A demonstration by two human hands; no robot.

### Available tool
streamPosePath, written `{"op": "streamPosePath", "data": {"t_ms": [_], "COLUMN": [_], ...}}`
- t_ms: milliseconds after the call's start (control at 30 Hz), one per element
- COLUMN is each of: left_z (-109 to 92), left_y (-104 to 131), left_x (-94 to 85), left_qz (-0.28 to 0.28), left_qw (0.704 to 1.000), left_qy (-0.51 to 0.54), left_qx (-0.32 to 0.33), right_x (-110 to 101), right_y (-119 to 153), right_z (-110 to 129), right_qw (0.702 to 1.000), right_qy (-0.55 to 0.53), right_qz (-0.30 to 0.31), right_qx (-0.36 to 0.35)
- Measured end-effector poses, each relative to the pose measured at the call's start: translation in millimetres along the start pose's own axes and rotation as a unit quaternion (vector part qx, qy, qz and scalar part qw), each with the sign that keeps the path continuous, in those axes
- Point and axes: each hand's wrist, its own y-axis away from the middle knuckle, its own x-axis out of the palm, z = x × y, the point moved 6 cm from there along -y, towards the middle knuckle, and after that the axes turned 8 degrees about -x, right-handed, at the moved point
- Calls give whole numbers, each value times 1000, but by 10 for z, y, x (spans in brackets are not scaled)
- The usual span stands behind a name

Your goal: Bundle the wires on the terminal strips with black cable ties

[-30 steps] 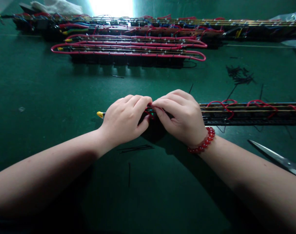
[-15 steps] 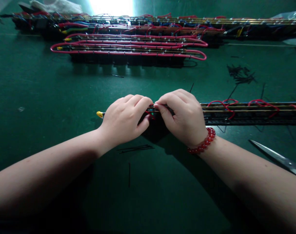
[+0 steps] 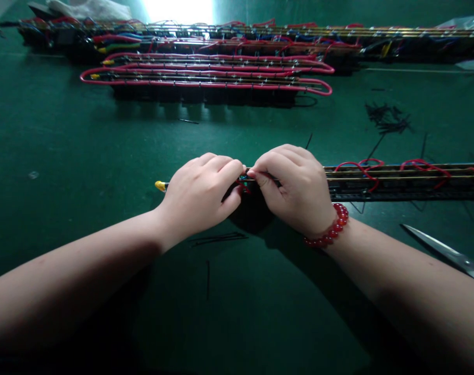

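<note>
A long dark strip assembly (image 3: 393, 183) with brass-coloured rods and red wire loops (image 3: 357, 172) lies across the green table. My left hand (image 3: 201, 190) is closed over its left part, fingers on the far side and thumb on the near side. A yellow tip (image 3: 160, 186) sticks out left of that hand. Close beside it, my right hand (image 3: 293, 187) pinches thumb and forefinger together at the rods; whatever small thing is between them is hidden. A red bead bracelet (image 3: 330, 229) circles my right wrist. A little red wire (image 3: 244, 188) shows between the hands.
Finished-looking strips with thick pink-red cable (image 3: 205, 83) lie farther back, before a longer wired assembly (image 3: 400, 34). A pile of black cable ties (image 3: 388, 117) sits at right. Scissors (image 3: 447, 250) lie near my right forearm. Loose black ties (image 3: 221, 238) rest in front of my hands.
Both hands stay at the same spot on the strip with only slight finger and wrist shifts. The view has moved very slightly.
</note>
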Motion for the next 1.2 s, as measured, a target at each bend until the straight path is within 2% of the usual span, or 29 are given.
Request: {"op": "streamPosePath", "data": {"t_ms": [367,600,1200], "left_z": [-10,7,2], "left_y": [-10,-5,10], "left_x": [19,25,-6], "left_qz": [16,0,-27], "left_qw": [999,999,999], "left_qy": [-21,-29,2], "left_qx": [18,19,37], "right_x": [-10,-13,-25], "right_y": [0,18,28], "right_z": [5,-24,-25], "right_qw": [1000,999,999], "right_qy": [-16,-14,-7], "right_qz": [-21,-31,-36], "right_qx": [-10,18,28]}}
